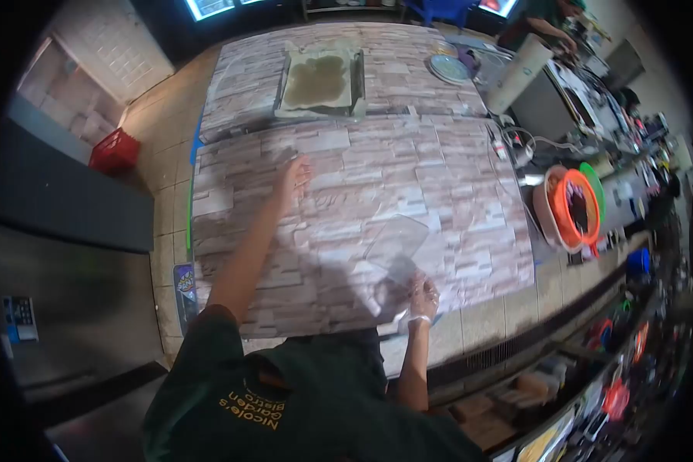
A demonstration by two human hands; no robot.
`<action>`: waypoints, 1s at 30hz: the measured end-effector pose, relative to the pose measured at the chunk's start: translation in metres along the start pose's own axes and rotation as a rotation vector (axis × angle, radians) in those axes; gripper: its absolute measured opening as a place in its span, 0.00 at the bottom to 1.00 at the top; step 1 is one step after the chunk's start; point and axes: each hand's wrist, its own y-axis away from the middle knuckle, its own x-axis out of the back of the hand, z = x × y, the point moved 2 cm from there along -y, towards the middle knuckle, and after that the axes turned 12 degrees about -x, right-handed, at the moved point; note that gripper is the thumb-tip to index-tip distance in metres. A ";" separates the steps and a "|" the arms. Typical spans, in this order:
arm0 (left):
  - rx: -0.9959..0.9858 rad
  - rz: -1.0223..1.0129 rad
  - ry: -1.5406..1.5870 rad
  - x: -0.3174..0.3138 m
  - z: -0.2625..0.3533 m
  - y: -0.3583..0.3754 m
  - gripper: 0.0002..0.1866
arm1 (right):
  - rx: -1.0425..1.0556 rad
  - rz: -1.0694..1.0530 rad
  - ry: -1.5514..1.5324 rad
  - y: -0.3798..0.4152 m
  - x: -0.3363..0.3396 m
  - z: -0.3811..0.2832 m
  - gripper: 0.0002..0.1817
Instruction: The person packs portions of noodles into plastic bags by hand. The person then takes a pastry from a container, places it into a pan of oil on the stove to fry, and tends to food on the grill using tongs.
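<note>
My left hand reaches out over the wood-patterned tabletop, palm low and fingers apart, with nothing in it. Nearer my body, my right hand wears a clear plastic glove. Its fingers are closed at the near end of a see-through, rectangular piece of plastic, which extends forward and left over the table. Farther off, a tray lined with pale paper holds a flat, brownish layer.
A stack of plates stands at the table's far right, near a large paper roll. Orange and pink basins sit right of the table. A red crate is on the floor at left. Another person works at the back right.
</note>
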 end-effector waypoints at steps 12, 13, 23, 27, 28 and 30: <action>0.098 0.339 0.408 -0.083 -0.013 -0.218 0.36 | 0.296 -0.111 0.098 -0.135 0.073 -0.091 0.17; 0.046 0.356 0.373 -0.092 -0.010 -0.222 0.33 | 0.271 -0.091 0.104 -0.138 0.078 -0.097 0.17; -0.228 0.533 0.389 -0.059 -0.012 -0.251 0.11 | 0.294 -0.026 0.279 -0.190 0.086 -0.166 0.15; -0.311 0.531 0.363 -0.026 0.005 -0.200 0.07 | 0.405 -0.169 0.239 -0.202 0.045 -0.203 0.15; -0.315 0.568 0.271 -0.020 0.017 -0.178 0.06 | 0.334 -0.242 0.192 -0.198 0.025 -0.219 0.15; -0.306 0.491 0.121 0.017 0.020 -0.128 0.09 | 0.530 -0.316 0.312 -0.209 -0.021 -0.239 0.12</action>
